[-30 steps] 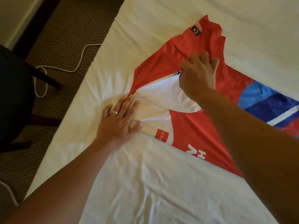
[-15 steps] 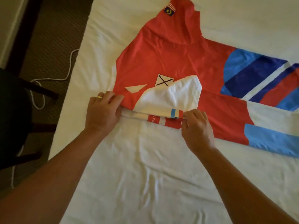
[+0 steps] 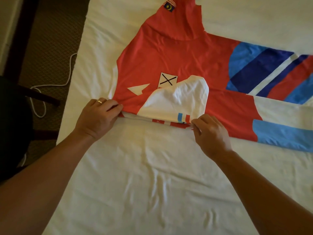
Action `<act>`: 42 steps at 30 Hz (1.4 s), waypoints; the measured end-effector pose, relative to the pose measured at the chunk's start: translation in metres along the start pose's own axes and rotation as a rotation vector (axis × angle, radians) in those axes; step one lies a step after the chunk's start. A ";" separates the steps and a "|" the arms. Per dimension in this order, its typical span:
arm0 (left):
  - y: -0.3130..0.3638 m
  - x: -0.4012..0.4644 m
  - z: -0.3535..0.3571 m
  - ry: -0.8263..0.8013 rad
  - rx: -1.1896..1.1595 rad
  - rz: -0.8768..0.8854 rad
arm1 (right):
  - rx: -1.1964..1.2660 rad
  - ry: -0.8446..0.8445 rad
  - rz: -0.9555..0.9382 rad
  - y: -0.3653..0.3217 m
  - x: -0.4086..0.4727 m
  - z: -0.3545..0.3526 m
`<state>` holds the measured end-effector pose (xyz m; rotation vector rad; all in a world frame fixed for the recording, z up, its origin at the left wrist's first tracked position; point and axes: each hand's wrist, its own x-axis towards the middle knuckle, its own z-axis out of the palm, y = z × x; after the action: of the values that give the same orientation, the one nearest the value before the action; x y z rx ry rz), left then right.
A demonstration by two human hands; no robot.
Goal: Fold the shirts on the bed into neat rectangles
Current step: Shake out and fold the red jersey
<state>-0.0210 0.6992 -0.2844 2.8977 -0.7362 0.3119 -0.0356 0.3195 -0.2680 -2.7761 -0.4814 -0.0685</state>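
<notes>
A red jersey-like shirt of smooth fabric with blue, navy and white panels [image 3: 177,61] lies spread flat on the bed with a wrinkled white sheet [image 3: 152,175], its body running off the right edge of the view and one red sleeve pointing up toward the top of the frame, where a small flag patch [image 3: 169,5] sits near the cuff. The near edge of the shirt has been folded over, so a white sleeve with a short blue-and-red stripe [image 3: 176,100] lies on top of the red cloth, just below a white label marked with a black X [image 3: 168,79] and a white triangle print [image 3: 138,88]. The left hand [image 3: 98,119], with a gold ring [image 3: 99,101] on one finger, has its grip closed on the left corner of the folded edge, fingers curled over the red cloth. The right hand [image 3: 211,133] pinches the same edge farther right, thumb and fingertips closed on the cloth right beside the striped cuff. Both forearms reach in from the bottom corners across the sheet. Left of the bed there is brown patterned carpet [image 3: 47,39] with a white cable [image 3: 55,84] looping over it, and a dark chair [image 3: 13,119] stands at the left edge of the view.
</notes>
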 end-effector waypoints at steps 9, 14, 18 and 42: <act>0.022 0.024 -0.009 0.049 0.003 -0.110 | 0.016 0.020 0.043 -0.005 0.031 -0.008; 0.066 0.069 0.008 -0.103 -0.074 -0.072 | -0.137 -0.160 0.161 -0.020 0.068 0.012; 0.075 0.061 0.033 -0.317 -0.039 -0.111 | -0.179 -0.252 0.153 -0.008 0.067 0.035; 0.141 0.069 0.026 -0.440 0.110 -0.022 | -0.397 -0.204 0.288 0.209 -0.101 -0.059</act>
<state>-0.0261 0.5406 -0.2821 3.1119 -0.7632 -0.3100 -0.0604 0.0824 -0.2860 -3.2304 -0.1166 0.2104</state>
